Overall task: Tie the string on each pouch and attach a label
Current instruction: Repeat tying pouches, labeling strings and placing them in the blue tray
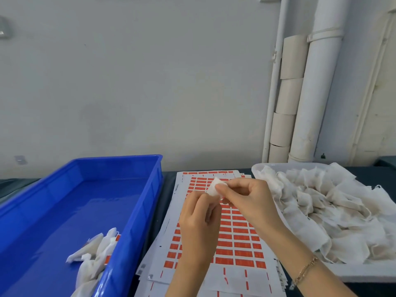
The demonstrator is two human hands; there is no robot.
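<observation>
Dark desk point(169, 181), grey wall | pouch point(215, 186) over label sheets point(235, 239) mid-desk | left hand point(198, 224) pinches it from below, right hand point(246, 200) pinches its upper end | untied pile in white tray point(263, 166), right edge | labels directly beneath hands

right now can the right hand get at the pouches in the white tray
Probably yes: the pile of pouches lies uncovered in the white tray beside the right hand, nothing between them. But both it and the left hand pinch a pouch, so it must let go first.
</observation>
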